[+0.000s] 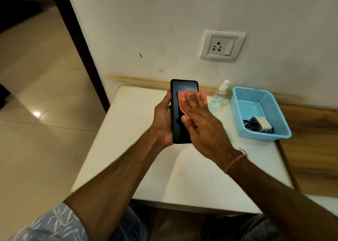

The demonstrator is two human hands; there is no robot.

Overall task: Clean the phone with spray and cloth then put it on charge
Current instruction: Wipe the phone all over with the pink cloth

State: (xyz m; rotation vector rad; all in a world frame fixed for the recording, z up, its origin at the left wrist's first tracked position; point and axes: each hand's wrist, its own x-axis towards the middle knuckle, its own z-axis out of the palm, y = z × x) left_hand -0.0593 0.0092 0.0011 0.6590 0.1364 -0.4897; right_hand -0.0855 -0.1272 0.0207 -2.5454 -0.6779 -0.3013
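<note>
Left hand (162, 120): fingers curl round the black rectangular glass-faced phone (177, 131), holding it screen-up over the white tabletop (128, 140); this steadies it for wiping
Right hand (199, 123): straight fingers press the pink square cloth (181, 98) flat on the upper screen
Spray: clear plastic bottle (219, 96) at two o'clock of the phone; within reach
Charger: white plug (260, 123) in the blue mesh basket (274, 111) at three o'clock; white wall socket (222, 46) at one o'clock

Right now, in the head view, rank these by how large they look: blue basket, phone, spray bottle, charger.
Largest to smallest:
1. blue basket
2. phone, held up nearer the camera, so its place is less sure
3. spray bottle
4. charger
</note>
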